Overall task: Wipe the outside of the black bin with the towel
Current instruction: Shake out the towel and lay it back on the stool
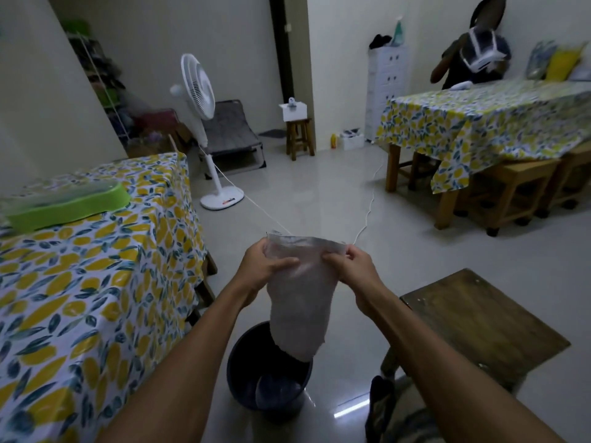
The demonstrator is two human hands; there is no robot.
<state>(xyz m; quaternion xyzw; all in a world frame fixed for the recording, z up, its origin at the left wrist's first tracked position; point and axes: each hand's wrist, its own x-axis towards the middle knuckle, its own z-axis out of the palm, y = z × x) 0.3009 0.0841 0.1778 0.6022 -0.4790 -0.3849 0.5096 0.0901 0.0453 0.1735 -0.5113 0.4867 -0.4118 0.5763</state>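
A pale grey towel (302, 302) hangs in front of me, held up by its top edge. My left hand (263, 266) grips its upper left corner and my right hand (347, 265) grips its upper right corner. The towel's lower end dangles over the rim of the black bin (243, 362), which stands on the floor below my arms. Something bluish lies inside the bin. Part of the bin's far rim is hidden behind the towel.
A table with a lemon-print cloth (96, 266) and a green tray (68, 203) stands at my left. A wooden stool (479, 324) is at my right. A white fan (208, 129) with a cord across the floor, a second table (479, 123) and a person (463, 59) are farther off.
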